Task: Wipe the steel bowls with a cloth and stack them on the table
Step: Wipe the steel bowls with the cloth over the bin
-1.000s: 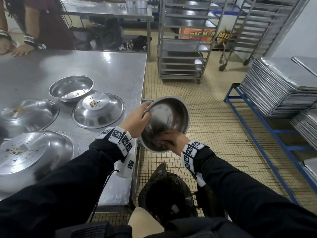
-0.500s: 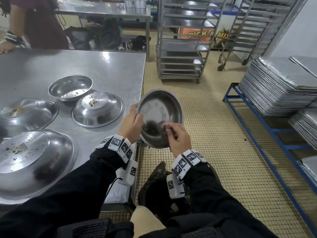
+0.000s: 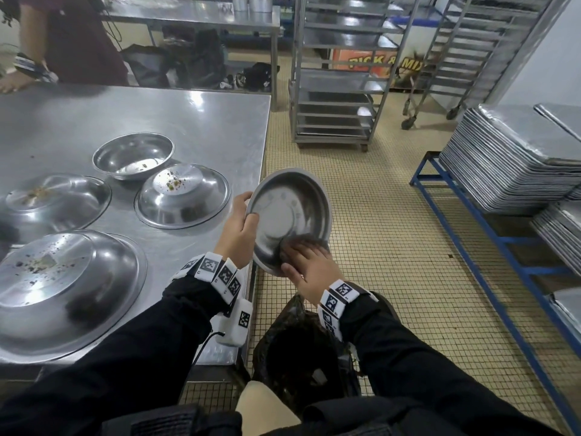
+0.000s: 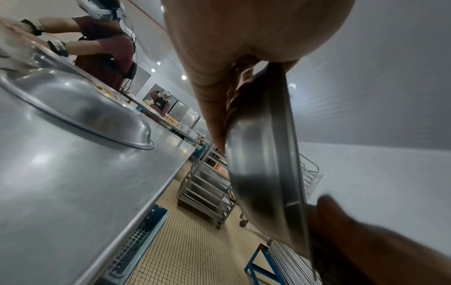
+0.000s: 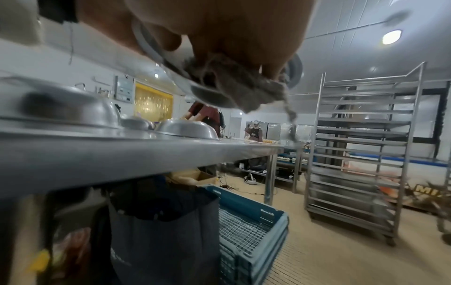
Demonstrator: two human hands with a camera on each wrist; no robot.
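The person stands at the corner of the steel worktop, holding a steel bowl out past its edge, over the tiled floor and a black-lined bin. The bowl is tilted, its hollow turned up toward them. The left hand grips the bowl's left rim, thumb inside and fingers curled round behind. The right hand is in the lower part of the bowl, fingers bunched on a grey cloth pressed against the metal; from the right wrist view the cloth's frayed end dangles below the rim.

On the worktop four more steel pieces sit apart from one another: an upright bowl with a few crumbs inside, an upturned dish just beside it with scraps on its base, another upturned one to the left, and a large upturned dish nearest, speckled with bits.

A second person in a maroon top leans on the far side. Beyond stand tray racks, and stacked metal trays rest on a blue frame to the right.
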